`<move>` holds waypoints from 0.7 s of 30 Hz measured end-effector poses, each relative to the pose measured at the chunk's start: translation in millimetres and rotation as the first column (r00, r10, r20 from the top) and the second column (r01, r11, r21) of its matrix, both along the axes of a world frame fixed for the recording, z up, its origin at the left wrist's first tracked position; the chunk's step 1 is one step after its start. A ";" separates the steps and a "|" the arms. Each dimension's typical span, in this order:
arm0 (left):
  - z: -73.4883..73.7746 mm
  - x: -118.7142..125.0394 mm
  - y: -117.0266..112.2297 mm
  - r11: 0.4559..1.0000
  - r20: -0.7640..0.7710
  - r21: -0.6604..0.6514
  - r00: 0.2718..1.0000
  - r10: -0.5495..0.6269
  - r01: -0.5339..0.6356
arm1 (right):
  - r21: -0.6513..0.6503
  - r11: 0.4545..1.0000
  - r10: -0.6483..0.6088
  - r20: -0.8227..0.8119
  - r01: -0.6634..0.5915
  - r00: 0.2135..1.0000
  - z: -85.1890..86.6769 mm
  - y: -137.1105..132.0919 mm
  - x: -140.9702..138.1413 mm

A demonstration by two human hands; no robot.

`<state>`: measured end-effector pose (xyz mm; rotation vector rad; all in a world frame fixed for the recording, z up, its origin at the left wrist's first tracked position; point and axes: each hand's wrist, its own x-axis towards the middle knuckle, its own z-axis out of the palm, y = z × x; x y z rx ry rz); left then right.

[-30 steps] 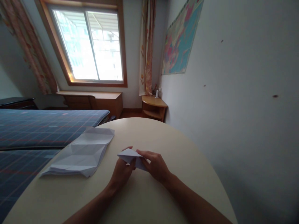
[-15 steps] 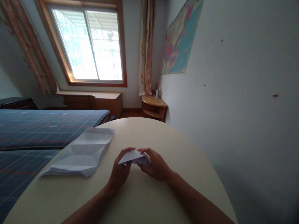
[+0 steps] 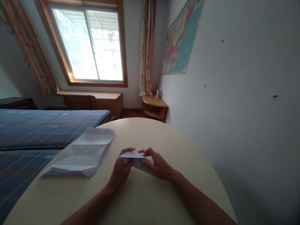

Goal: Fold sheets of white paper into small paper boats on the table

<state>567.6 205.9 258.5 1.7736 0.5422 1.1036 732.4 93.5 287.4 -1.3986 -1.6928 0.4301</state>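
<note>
A small piece of folded white paper point(image 3: 133, 155) is held between my two hands, a little above the round cream table point(image 3: 145, 200). My left hand point(image 3: 122, 168) grips its left end, with the thumb underneath at the near side and the fingers over the far side. On the right end, my right hand point(image 3: 158, 164) pinches the paper near its edge with thumb and bent fingers. Part of the paper dips down below my right thumb. The fingers cover some of its folds.
Several creased white sheets point(image 3: 82, 153) lie stacked at the table's left side. A bed with a blue plaid mattress point(image 3: 47, 128) stands beyond the left edge. A white wall point(image 3: 246, 131) runs along the right. Behind are a corner shelf point(image 3: 154, 101) and a wooden desk point(image 3: 107, 97).
The folded paper has tilted, its near edge now flatter and its lower part reaching further right. My right thumb has moved up onto the paper's edge. My left hand has barely shifted.
</note>
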 end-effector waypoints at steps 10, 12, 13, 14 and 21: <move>11.5 -9.4 -2.0 0.992 0.089 -0.049 0.990 -0.108 0.113 | -0.136 0.984 -0.111 0.051 0.117 0.993 -17.2 6.6 13.3; 8.1 -8.4 2.3 0.997 0.050 -0.045 0.997 -0.061 0.064 | -0.165 0.981 -0.089 0.068 0.099 0.994 -14.8 3.8 15.7; 5.4 -7.4 5.3 0.999 0.028 -0.043 0.999 -0.033 0.034 | -0.178 0.980 -0.069 0.079 0.083 0.994 -13.5 2.2 16.7; 2.2 -6.3 8.6 0.999 0.006 -0.040 1.000 -0.001 0.001 | -0.190 0.980 -0.048 0.096 0.065 0.994 -12.2 0.7 17.4; -16.9 -1.6 25.2 0.981 -0.079 -0.086 0.983 0.165 -0.172 | -0.199 0.961 -0.140 0.250 0.192 0.958 -12.8 0.8 20.1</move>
